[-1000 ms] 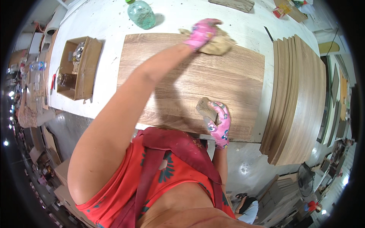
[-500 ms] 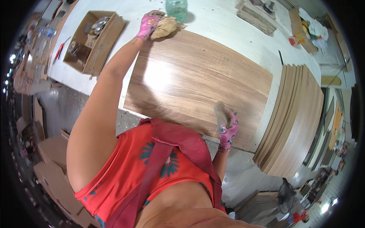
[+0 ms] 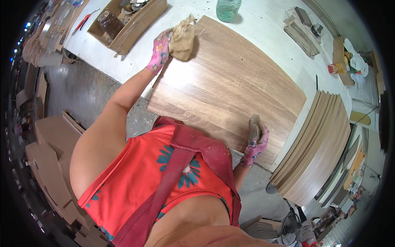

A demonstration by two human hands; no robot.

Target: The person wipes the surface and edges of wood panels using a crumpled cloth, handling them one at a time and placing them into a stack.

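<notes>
A wood-grain board [image 3: 234, 78] lies flat on the white table in front of me. My left hand [image 3: 159, 51], in a pink flowered glove, is closed on a crumpled tan rag [image 3: 182, 40] at the board's far left edge. The rag hides part of that edge and most of the fingertips. Near the board's front right, my right hand [image 3: 256, 142] rests on the surface in a matching glove with a grey palm. Its fingers point away from me, thumb apart, holding nothing visible.
Several similar boards [image 3: 314, 148] are stacked to the right. A cardboard box [image 3: 135, 29] with a brown jar stands at the left, beside red-handled pliers [image 3: 82, 22]. A greenish clear container [image 3: 228, 10] and a worn block [image 3: 302, 39] sit beyond the board.
My left hand has drawn the rag a little toward me along the board's left edge, away from the greenish container. My right hand stays near the front edge. The whole view has shifted.
</notes>
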